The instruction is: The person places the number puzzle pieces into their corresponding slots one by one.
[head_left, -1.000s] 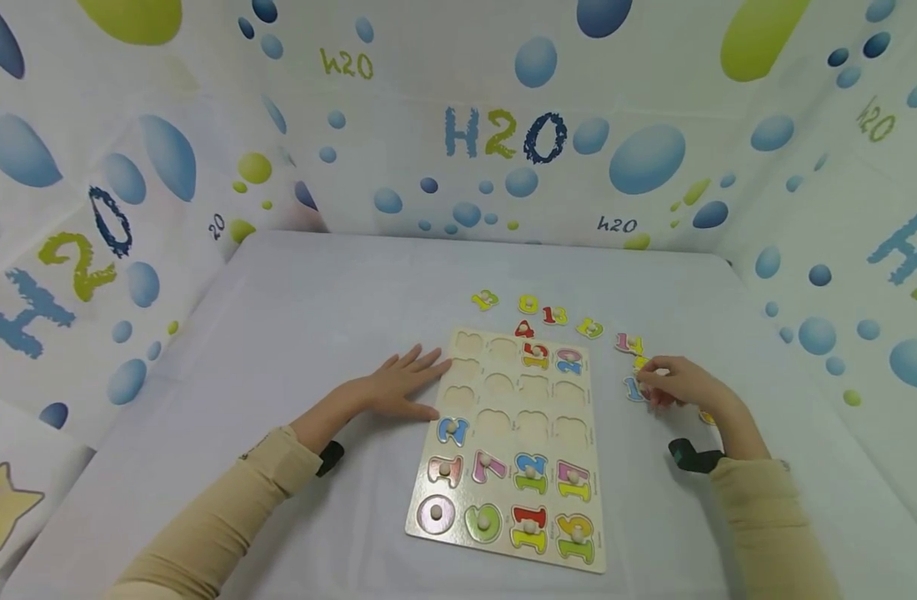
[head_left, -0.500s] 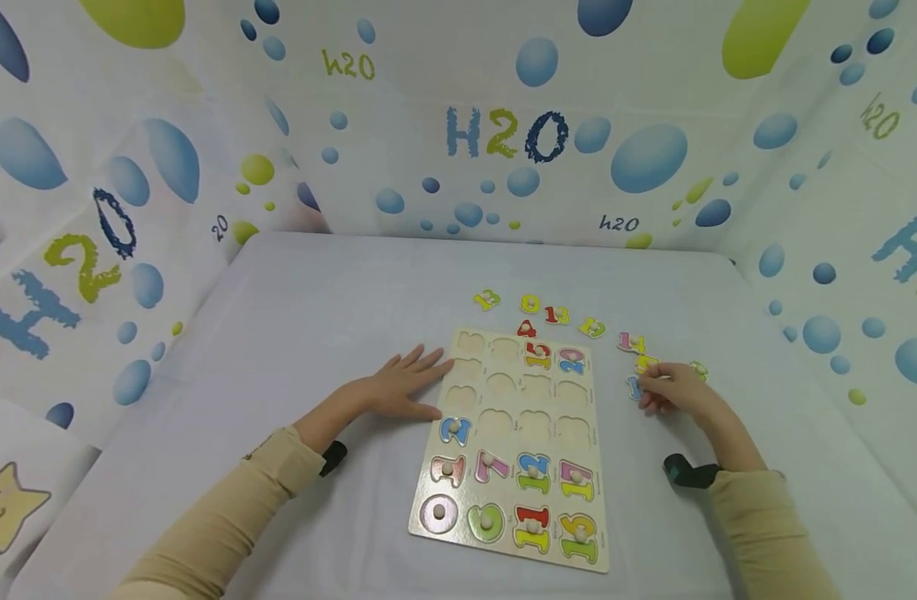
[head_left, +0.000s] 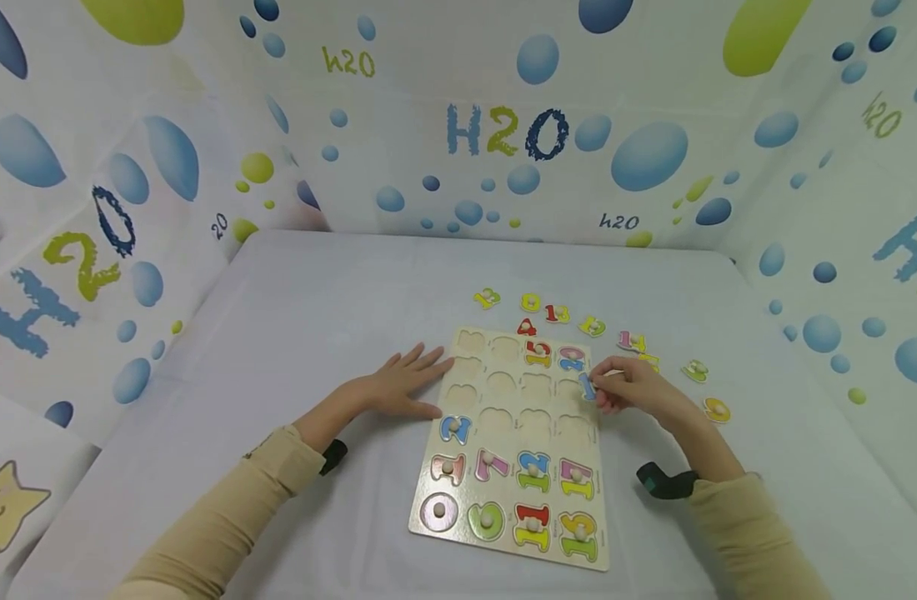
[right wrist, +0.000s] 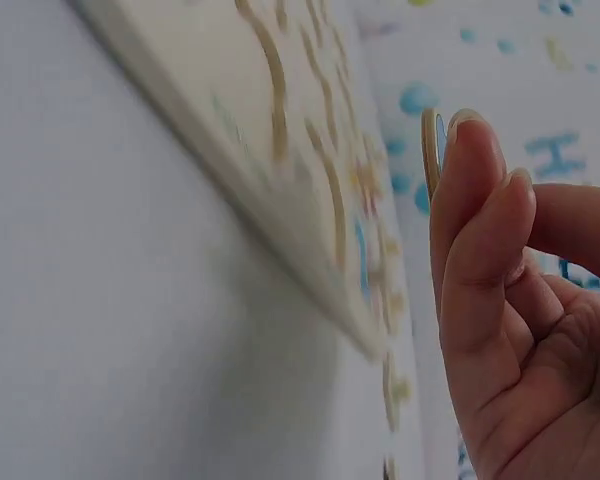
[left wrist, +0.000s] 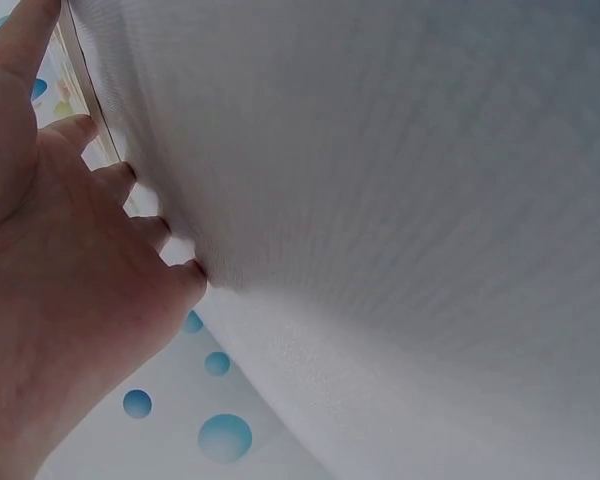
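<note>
A wooden number puzzle board [head_left: 534, 423] lies on the white table, its lower rows and two top-row recesses filled with coloured knobbed numbers. My right hand [head_left: 634, 387] pinches a blue number puzzle piece [head_left: 587, 387] at the board's right edge, over the second row. A "1" shows on this piece; the fingers hide the rest. In the right wrist view the piece [right wrist: 430, 150] stands edge-on beyond the fingertips, apart from the board. My left hand [head_left: 400, 383] rests with spread fingers along the board's left edge, fingertips touching it.
Loose number pieces lie behind the board, including a yellow 8 [head_left: 530, 302], a red 4 [head_left: 527, 327] and a 13 [head_left: 557, 314]. To the right are a 14 [head_left: 632, 342], a green piece [head_left: 694, 371] and an orange-yellow piece [head_left: 717, 409]. Patterned cloth walls enclose the table.
My right hand has picked the blue piece up from the loose ones and carried it left to the board's right edge. The left hand has stayed in place.
</note>
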